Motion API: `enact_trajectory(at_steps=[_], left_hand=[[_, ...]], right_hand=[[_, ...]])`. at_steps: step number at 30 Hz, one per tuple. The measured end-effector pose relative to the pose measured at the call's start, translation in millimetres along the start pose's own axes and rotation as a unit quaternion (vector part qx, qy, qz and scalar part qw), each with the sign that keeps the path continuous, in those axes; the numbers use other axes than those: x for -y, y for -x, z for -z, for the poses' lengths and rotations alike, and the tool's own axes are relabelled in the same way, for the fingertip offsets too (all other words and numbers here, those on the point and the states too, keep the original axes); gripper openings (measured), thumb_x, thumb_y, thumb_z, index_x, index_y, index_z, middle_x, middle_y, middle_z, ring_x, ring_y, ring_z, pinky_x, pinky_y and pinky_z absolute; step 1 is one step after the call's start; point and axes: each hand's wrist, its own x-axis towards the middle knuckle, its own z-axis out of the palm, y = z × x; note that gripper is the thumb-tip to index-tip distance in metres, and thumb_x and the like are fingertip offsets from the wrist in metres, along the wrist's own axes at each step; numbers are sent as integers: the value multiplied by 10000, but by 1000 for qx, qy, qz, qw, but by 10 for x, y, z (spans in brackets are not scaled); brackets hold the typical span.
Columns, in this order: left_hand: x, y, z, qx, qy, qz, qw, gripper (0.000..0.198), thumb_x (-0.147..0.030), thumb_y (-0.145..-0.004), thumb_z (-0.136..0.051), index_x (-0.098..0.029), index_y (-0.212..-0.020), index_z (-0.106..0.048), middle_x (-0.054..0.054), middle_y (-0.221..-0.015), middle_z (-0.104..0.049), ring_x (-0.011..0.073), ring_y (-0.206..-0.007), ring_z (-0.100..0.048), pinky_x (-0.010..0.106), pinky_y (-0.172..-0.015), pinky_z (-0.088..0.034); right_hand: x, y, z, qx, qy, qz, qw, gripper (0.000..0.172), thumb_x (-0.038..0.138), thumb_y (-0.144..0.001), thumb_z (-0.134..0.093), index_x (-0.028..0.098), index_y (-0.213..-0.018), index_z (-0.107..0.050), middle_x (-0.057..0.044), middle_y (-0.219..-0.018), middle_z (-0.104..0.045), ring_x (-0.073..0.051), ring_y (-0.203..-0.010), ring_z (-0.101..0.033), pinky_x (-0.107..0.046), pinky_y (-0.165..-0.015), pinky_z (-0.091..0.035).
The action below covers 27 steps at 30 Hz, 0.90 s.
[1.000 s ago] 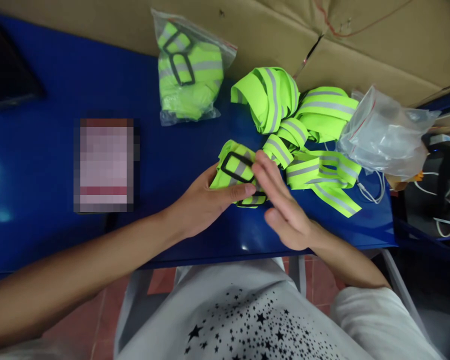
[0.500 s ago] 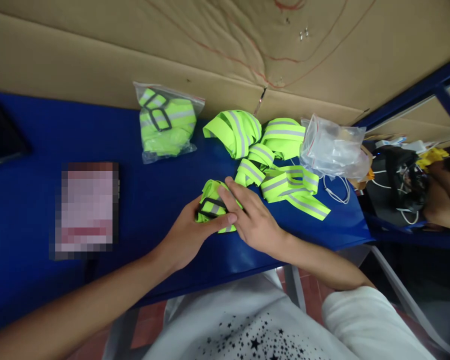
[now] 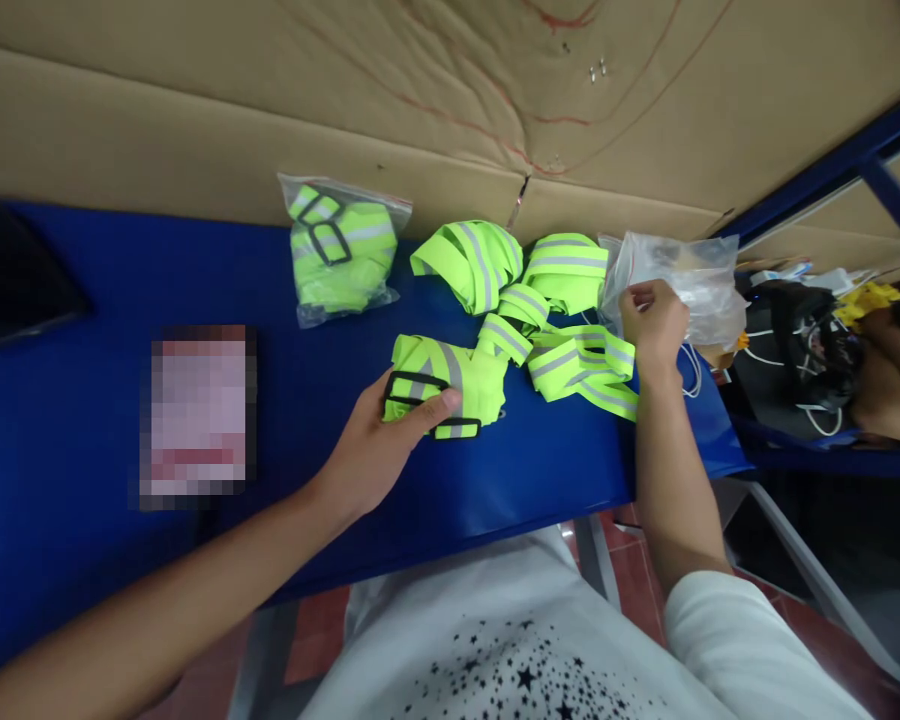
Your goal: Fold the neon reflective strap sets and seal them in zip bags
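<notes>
My left hand (image 3: 390, 430) is wrapped round a folded bundle of neon-yellow reflective strap (image 3: 480, 385) with a grey stripe and black plastic buckles, its thumb pressed on top. The bundle is just above the blue table, near a loose strap coil (image 3: 506, 338). My right hand (image 3: 656, 320) is at the stack of clear plastic zip bags (image 3: 709, 275), fingers curled; whether they pinch a bag is hidden. More reflective straps (image 3: 581, 365) lie loosely coiled between the hands, with a rolled strap (image 3: 566, 270) behind them.
A filled zip bag of reflective straps (image 3: 345, 250) lies against the cardboard wall (image 3: 195, 130). A blurred-out flat item (image 3: 199, 415) and a dark object (image 3: 19, 270) are on the blue table (image 3: 105, 300) at left. A white cable (image 3: 691, 372) hangs at right, near another person's arm (image 3: 889, 400).
My right hand has left the bundle and moved right and away to the clear bags. My left hand keeps the bundle, which now shows more of its strap and buckles.
</notes>
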Motion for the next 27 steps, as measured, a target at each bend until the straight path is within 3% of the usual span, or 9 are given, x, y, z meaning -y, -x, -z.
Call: enact_trajectory(at_steps=[2, 5, 7, 10, 14, 16, 20, 23, 27], left_hand=[[-13, -11, -3, -8, 5, -11, 1000, 409, -414, -720, -932, -201, -1021, -754, 19, -959, -757, 189, -892, -708, 310, -845, -589], [-62, -12, -12, -8, 27, -29, 999, 436, -425, -678, -951, -209, -1000, -753, 24, -971, -765, 217, -903, -713, 347, -844, -604], [-88, -2, -16, 4, 32, -35, 999, 475, -434, -656, -960, -208, -1021, -755, 31, -987, -770, 233, -920, -715, 366, -850, -608], [-91, 9, -21, 6, 36, -35, 999, 493, -446, -660, -959, -201, -1038, -759, 34, -1007, -777, 223, -925, -717, 351, -862, -602], [-72, -19, -24, -8, 40, -23, 999, 482, -434, -676, -957, -204, -1047, -753, 27, -1023, -781, 208, -942, -722, 344, -901, -594], [-75, -39, -22, 1, 37, -17, 999, 490, -420, -679, -958, -200, -1062, -748, 28, -1023, -778, 212, -948, -722, 351, -910, -593], [-104, -56, -18, 9, 32, -8, 999, 516, -439, -679, -955, -195, -1082, -744, 42, -1041, -778, 238, -996, -728, 390, -972, -583], [-119, -62, -17, 12, 39, -22, 999, 498, -450, -692, -944, -199, -1071, -741, 49, -1063, -779, 260, -1064, -725, 413, -1025, -569], [-125, -95, -19, -2, 52, -38, 998, 448, -375, -731, -925, -213, -1093, -718, 42, -1100, -775, 251, -1081, -723, 411, -1027, -566]], right_hand=[[161, 92, 64, -22, -4, 7, 1000, 53, 249, -875, -627, 210, -842, -615, -39, -727, -655, -169, -639, -583, -354, -706, -481], [680, 444, 239, -33, -28, 76, 996, 23, 202, -897, -599, 210, -880, -611, -58, -797, -674, -202, -750, -639, -373, -793, -480], [1031, 755, 315, 70, -70, 176, 979, 14, 194, -909, -608, 203, -905, -617, -49, -792, -687, -202, -735, -640, -381, -795, -483], [1350, 1110, 298, 188, -138, 211, 949, 45, 169, -904, -588, 210, -888, -601, -2, -739, -670, -162, -680, -627, -313, -707, -486], [1380, 1191, 214, 297, -251, 130, 912, 40, 202, -921, -583, 204, -881, -583, 29, -707, -635, -110, -597, -586, -235, -580, -454], [1338, 1142, 220, 324, -269, 131, 898, 45, 190, -918, -589, 204, -879, -572, 35, -712, -628, -99, -599, -584, -218, -572, -451], [1295, 1085, 279, 333, -276, 193, 881, 74, 136, -923, -583, 202, -901, -558, 31, -746, -630, -92, -642, -599, -215, -628, -475], [1285, 1112, 295, 344, -307, 170, 871, 63, 173, -974, -583, 209, -927, -561, 36, -736, -626, -93, -640, -606, -211, -615, -484], [1288, 1182, 284, 277, -318, 139, 896, 43, 220, -997, -614, 221, -970, -581, 39, -757, -651, -91, -655, -627, -204, -603, -488]])
